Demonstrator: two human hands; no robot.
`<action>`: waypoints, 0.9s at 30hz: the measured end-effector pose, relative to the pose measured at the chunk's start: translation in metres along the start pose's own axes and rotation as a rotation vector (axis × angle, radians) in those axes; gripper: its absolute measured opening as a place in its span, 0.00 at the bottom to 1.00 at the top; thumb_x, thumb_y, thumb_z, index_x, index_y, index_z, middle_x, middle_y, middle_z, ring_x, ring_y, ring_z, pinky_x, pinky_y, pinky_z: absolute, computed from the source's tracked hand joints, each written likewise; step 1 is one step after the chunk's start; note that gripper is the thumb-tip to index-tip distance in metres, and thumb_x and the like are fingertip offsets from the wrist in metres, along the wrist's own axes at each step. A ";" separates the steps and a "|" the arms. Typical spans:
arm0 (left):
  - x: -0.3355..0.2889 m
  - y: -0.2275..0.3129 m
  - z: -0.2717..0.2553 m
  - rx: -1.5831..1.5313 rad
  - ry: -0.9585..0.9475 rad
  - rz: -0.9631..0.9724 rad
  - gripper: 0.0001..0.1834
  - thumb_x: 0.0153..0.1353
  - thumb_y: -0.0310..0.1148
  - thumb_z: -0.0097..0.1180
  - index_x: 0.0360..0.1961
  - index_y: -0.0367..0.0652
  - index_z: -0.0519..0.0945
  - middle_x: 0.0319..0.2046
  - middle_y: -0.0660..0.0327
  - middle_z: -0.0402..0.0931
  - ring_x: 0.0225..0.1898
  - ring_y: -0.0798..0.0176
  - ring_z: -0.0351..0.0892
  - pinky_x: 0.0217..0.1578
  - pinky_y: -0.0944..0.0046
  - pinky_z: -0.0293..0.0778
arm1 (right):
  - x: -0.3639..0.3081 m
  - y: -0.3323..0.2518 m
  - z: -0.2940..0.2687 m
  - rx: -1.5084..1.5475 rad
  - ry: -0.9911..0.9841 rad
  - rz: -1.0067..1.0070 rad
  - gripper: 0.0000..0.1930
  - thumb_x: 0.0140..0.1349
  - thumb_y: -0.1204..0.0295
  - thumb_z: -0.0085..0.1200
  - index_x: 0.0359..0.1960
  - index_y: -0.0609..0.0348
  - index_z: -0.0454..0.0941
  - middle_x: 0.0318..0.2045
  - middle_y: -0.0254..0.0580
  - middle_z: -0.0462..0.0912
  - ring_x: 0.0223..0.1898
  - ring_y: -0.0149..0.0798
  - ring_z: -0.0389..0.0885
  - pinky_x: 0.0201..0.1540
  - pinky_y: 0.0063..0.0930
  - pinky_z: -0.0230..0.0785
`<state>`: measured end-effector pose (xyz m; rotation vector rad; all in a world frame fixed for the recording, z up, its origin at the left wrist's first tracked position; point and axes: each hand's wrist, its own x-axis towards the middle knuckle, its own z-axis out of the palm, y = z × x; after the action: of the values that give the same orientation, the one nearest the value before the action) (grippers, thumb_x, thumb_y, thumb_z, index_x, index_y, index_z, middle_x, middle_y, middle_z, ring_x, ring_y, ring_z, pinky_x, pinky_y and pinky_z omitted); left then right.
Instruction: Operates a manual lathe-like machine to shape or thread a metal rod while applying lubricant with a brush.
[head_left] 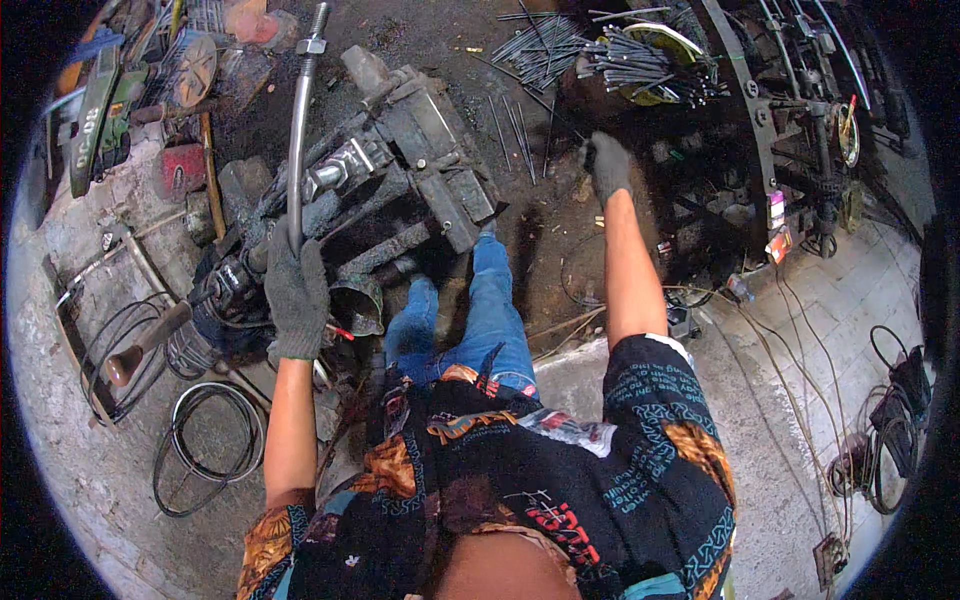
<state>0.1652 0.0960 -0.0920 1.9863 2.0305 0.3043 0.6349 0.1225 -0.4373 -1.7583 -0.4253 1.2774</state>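
Observation:
My left hand (297, 300), in a grey knit glove, is wrapped round the lower end of a slightly bent steel bar (297, 150). A nut sits on the bar's threaded far end. Just right of that bar stands a heavy, dark metal machine (400, 150), like a vise or clamp. My right hand (608, 168), also gloved, is closed at the far right. A thin dark rod (530, 93) runs from its fingers toward the far left. Several loose rods (520, 135) lie on the floor left of this hand. The fingertips of both hands are partly hidden.
Piles of thin metal rods (540, 50) lie at the far side, some over a yellowish round container (665, 55). A dark metal frame (745, 90) stands at right. Coiled cables (210, 440) lie at near left, and wires (800, 390) cross the right floor.

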 end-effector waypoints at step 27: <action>0.100 0.051 0.011 0.054 -0.158 -0.149 0.17 0.73 0.33 0.49 0.56 0.31 0.73 0.38 0.48 0.78 0.38 0.54 0.77 0.42 0.56 0.73 | 0.206 -0.170 0.006 -1.124 0.181 -0.148 0.36 0.52 0.47 0.62 0.63 0.47 0.75 0.62 0.52 0.77 0.63 0.53 0.75 0.65 0.45 0.68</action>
<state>0.2160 0.1967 -0.0899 1.8137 2.0896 0.0587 0.7506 0.3619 -0.4190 -2.6403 -1.3099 0.7612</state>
